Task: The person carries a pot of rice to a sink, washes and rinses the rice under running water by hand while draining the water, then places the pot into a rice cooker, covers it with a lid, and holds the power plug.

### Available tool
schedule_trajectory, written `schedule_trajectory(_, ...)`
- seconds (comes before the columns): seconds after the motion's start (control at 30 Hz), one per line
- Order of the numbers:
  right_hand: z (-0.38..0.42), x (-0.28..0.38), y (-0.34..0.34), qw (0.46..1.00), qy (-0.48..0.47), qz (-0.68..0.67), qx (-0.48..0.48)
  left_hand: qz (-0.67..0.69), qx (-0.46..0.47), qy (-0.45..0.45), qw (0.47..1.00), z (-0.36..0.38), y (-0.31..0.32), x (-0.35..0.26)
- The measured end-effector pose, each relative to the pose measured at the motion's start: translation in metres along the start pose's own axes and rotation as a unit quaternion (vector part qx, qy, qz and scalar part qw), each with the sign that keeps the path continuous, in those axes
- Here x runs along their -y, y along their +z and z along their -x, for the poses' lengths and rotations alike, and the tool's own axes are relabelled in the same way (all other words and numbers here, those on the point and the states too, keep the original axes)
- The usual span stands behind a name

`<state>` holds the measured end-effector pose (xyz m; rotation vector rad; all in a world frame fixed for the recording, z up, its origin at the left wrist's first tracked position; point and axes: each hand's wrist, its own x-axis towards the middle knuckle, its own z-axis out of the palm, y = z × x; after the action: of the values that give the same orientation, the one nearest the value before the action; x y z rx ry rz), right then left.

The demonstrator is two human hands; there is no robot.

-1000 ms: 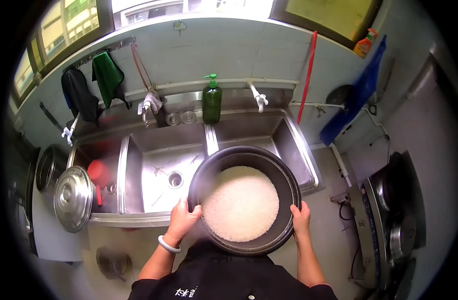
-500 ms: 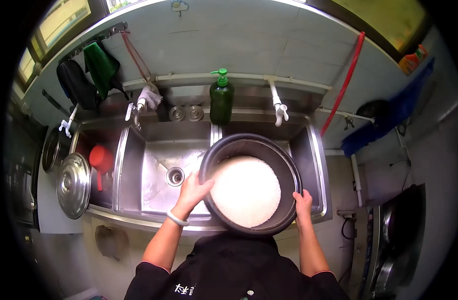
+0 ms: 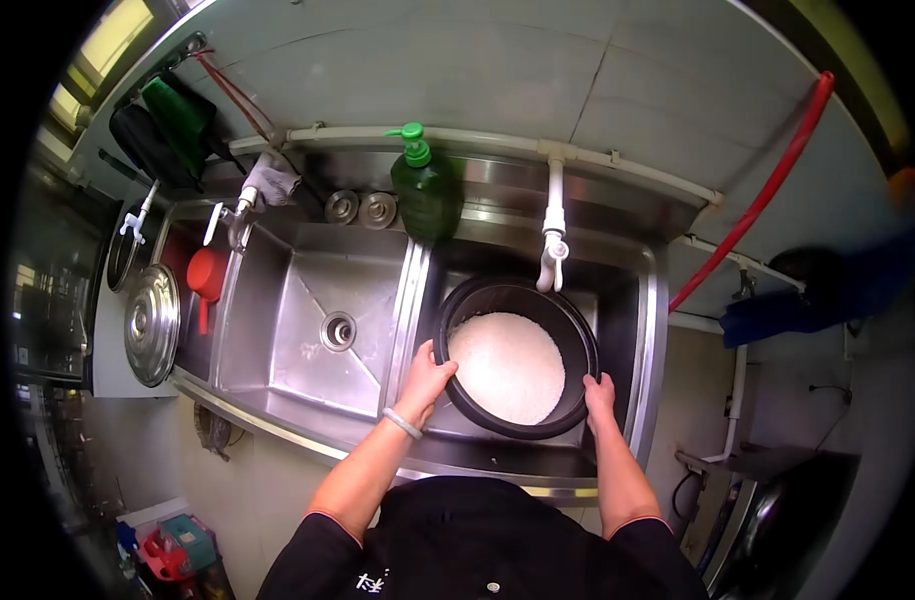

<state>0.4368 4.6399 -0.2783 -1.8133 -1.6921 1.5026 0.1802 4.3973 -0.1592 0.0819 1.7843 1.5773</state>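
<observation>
A round black pot (image 3: 581, 345) with white rice (image 3: 508, 368) in it is in the right sink basin (image 3: 618, 330), below a white tap (image 3: 553, 250). My left hand (image 3: 427, 383) grips the pot's left rim, with the thumb over the edge. On the opposite side, my right hand (image 3: 599, 396) holds the rim at the lower right. Whether the pot's base touches the basin floor is hidden.
The middle basin (image 3: 308, 300) has a drain. A green pump bottle (image 3: 428, 195) stands behind the divider. At the left are a red ladle (image 3: 207, 275) and a metal lid (image 3: 152, 325). A red hose (image 3: 768, 195) hangs at the right.
The pot has moved forward and down from the sink's front edge into the right basin, with both my hands still on its rim. The view has shifted and tilted.
</observation>
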Motion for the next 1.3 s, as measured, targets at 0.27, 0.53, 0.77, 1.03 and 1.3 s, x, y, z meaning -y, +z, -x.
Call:
schedule_trajectory(0.27, 0.003, 0.065, -0.012, 0.927, -0.143, 0.342, 0.055, 0.050, -0.111, -0.027, 0.992, -0.007, 0.010, 0.041)
schedule_trajectory(0.53, 0.106, 0.296, 0.021, 0.797, -0.601, 0.025, 0.043, 0.056, -0.112, -0.070, 0.990, -0.011, -0.008, 0.067)
schedule_trajectory(0.77, 0.073, 0.309, 0.023, 0.857, -0.409, -0.221, 0.221, 0.087, -0.117, -0.119, 0.982, -0.001, -0.005, 0.048)
schedule_trajectory(1.03, 0.043, 0.301, 0.033, 0.823, -0.401, -0.305, 0.262, 0.076, -0.121, -0.093, 0.985, -0.019, -0.011, 0.072)
schedule_trajectory(1.3, 0.049, 0.301, 0.037, 0.823, -0.418, -0.306, 0.232, 0.036, -0.154, -0.098, 0.983, -0.011, -0.002, 0.051)
